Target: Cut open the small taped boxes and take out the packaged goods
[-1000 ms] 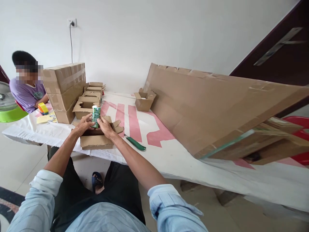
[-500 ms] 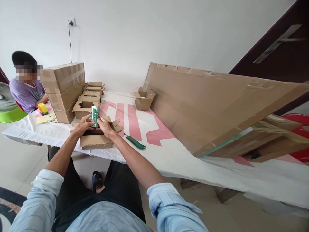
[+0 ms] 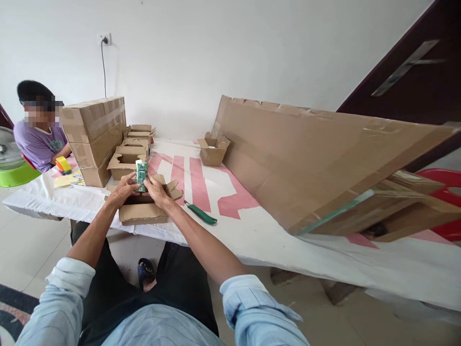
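Observation:
Between my two hands stands a small green tube [image 3: 141, 176] with white print and a white top. My left hand [image 3: 126, 187] grips its left side, and my right hand [image 3: 156, 189] its right side. Both hands are over an open cardboard box [image 3: 143, 214], whose flaps are spread at the near table edge. The inside of that box is mostly hidden by my hands. To the right of the box lies a green-handled knife [image 3: 200, 213], touched by neither hand.
Taped cartons [image 3: 94, 144] are stacked at the left, with open boxes [image 3: 127, 157] beside them. Yellow tape [image 3: 63, 165] lies near a seated person [image 3: 39, 129]. A small open box [image 3: 213, 150] sits further back. A large leaning cardboard sheet [image 3: 306, 158] fills the right side.
The view has shifted very slightly. Both hands keep the green tube over the open box, nearly in the same pose.

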### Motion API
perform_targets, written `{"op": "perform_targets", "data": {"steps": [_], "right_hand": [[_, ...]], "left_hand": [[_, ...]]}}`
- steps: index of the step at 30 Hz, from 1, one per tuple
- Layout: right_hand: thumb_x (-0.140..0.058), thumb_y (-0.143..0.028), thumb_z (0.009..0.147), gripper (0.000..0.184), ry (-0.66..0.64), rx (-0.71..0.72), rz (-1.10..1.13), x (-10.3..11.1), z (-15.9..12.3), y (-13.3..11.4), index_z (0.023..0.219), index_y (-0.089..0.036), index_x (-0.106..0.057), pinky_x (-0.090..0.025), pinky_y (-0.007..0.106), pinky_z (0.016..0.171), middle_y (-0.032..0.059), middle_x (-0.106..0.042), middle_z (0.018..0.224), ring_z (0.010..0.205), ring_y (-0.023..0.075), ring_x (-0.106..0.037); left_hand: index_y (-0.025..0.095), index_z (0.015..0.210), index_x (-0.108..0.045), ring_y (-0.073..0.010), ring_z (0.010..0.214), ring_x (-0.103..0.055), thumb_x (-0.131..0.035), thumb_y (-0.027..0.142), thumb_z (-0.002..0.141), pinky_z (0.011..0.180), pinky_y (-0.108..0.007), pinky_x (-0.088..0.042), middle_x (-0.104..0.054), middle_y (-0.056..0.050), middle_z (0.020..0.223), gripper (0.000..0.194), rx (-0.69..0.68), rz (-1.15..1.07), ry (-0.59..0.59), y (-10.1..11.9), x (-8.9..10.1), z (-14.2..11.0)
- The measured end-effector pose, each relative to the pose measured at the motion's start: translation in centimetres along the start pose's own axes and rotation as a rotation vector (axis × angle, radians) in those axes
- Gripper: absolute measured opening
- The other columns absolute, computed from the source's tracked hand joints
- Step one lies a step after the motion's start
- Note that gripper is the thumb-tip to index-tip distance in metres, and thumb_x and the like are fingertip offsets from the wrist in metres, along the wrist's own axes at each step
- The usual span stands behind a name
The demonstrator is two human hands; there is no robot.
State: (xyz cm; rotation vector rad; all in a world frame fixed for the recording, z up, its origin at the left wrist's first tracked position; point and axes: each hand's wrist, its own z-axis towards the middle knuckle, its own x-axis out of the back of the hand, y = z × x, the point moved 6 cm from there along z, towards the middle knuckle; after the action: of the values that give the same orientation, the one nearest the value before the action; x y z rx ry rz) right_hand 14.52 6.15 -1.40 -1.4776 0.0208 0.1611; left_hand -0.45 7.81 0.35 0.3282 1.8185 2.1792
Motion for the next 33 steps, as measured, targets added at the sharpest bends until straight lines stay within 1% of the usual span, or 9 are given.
{"op": "perform_targets", "data": {"steps": [5, 9, 11, 14, 17, 21, 25, 30, 33], "right_hand": [[-0.062, -0.038, 0.111, 0.067, -0.029, 0.054, -0.012, 0.1, -0.4, -0.6, 0.178, -0.037, -0.056, -0.073, 0.037, 0.094, 0.0058, -0.078, 0.151, 0.116, 0.0243, -0.079], [-0.062, -0.041, 0.111, 0.072, -0.055, 0.095, -0.032, 0.2, -1.1, -1.1, 0.182, -0.035, -0.051, -0.073, 0.040, 0.096, 0.0064, -0.078, 0.151, 0.117, 0.0253, -0.079], [-0.064, -0.045, 0.110, 0.074, -0.060, 0.116, -0.041, 0.2, -1.3, -1.4, 0.182, -0.035, -0.050, -0.073, 0.040, 0.097, 0.0057, -0.079, 0.151, 0.118, 0.0257, -0.078], [-0.067, -0.048, 0.108, 0.076, -0.062, 0.129, -0.055, 0.3, -1.7, -1.6, 0.182, -0.035, -0.051, -0.073, 0.041, 0.097, 0.0059, -0.078, 0.153, 0.120, 0.0268, -0.078], [-0.067, -0.049, 0.108, 0.077, -0.072, 0.149, -0.061, 0.3, -2.1, -1.9, 0.182, -0.034, -0.052, -0.073, 0.042, 0.099, 0.0062, -0.077, 0.156, 0.121, 0.0274, -0.078], [-0.068, -0.051, 0.107, 0.078, -0.082, 0.184, -0.053, 0.3, -2.5, -1.9, 0.182, -0.035, -0.051, -0.072, 0.044, 0.105, 0.0052, -0.076, 0.158, 0.126, 0.0277, -0.077], [-0.070, -0.054, 0.106, 0.082, -0.057, 0.177, -0.044, 0.3, -2.6, -1.4, 0.183, -0.036, -0.050, -0.072, 0.046, 0.107, 0.0055, -0.076, 0.157, 0.129, 0.0289, -0.076], [-0.070, -0.054, 0.105, 0.085, -0.076, 0.170, -0.026, 0.2, -3.0, -1.2, 0.185, -0.036, -0.047, -0.074, 0.047, 0.101, 0.0065, -0.079, 0.150, 0.119, 0.0286, -0.079], [-0.069, -0.055, 0.105, 0.086, -0.083, 0.175, -0.035, 0.2, -3.5, -1.4, 0.185, -0.035, -0.046, -0.074, 0.047, 0.101, 0.0067, -0.080, 0.148, 0.117, 0.0286, -0.080]], "left_hand": [[0.022, 0.162, -0.071, -0.0256, 0.101, -0.081, -0.103, 0.035, 0.072, 0.081, -0.033, -0.067, -0.084, -0.011, 0.120, 0.096, -0.035, -0.033, 0.027, 0.1, 0.4, -0.2], [0.023, 0.165, -0.069, -0.0253, 0.100, -0.080, -0.105, 0.033, 0.071, 0.081, -0.032, -0.067, -0.083, -0.012, 0.122, 0.101, -0.057, -0.033, 0.014, 0.5, 0.4, -0.5], [0.024, 0.166, -0.069, -0.0258, 0.101, -0.080, -0.105, 0.033, 0.071, 0.081, -0.033, -0.067, -0.083, -0.012, 0.122, 0.102, -0.065, -0.030, 0.010, 0.8, 0.2, -0.7], [0.024, 0.164, -0.071, -0.0277, 0.106, -0.080, -0.103, 0.036, 0.075, 0.082, -0.034, -0.067, -0.083, -0.012, 0.123, 0.095, -0.072, -0.031, 0.016, 1.3, 0.0, -1.2], [0.024, 0.162, -0.073, -0.0295, 0.112, -0.080, -0.103, 0.037, 0.077, 0.084, -0.035, -0.068, -0.082, -0.013, 0.127, 0.091, -0.077, -0.026, 0.018, 1.5, -0.1, -1.6], [0.025, 0.164, -0.071, -0.0291, 0.113, -0.080, -0.103, 0.031, 0.077, 0.087, -0.036, -0.069, -0.082, -0.013, 0.131, 0.093, -0.093, -0.050, -0.001, 1.5, -0.2, -2.0], [0.024, 0.166, -0.070, -0.0311, 0.113, -0.081, -0.104, 0.029, 0.075, 0.089, -0.040, -0.071, -0.083, -0.014, 0.132, 0.097, -0.081, -0.050, -0.006, 1.6, -0.4, -2.5], [0.025, 0.168, -0.069, -0.0351, 0.122, -0.080, -0.104, 0.033, 0.075, 0.095, -0.046, -0.072, -0.083, -0.015, 0.134, 0.100, -0.079, -0.030, 0.013, 2.1, -0.9, -3.2], [0.025, 0.168, -0.068, -0.0365, 0.125, -0.079, -0.105, 0.035, 0.075, 0.096, -0.048, -0.073, -0.082, -0.016, 0.137, 0.101, -0.076, -0.022, 0.018, 2.2, -1.2, -3.5]]}}
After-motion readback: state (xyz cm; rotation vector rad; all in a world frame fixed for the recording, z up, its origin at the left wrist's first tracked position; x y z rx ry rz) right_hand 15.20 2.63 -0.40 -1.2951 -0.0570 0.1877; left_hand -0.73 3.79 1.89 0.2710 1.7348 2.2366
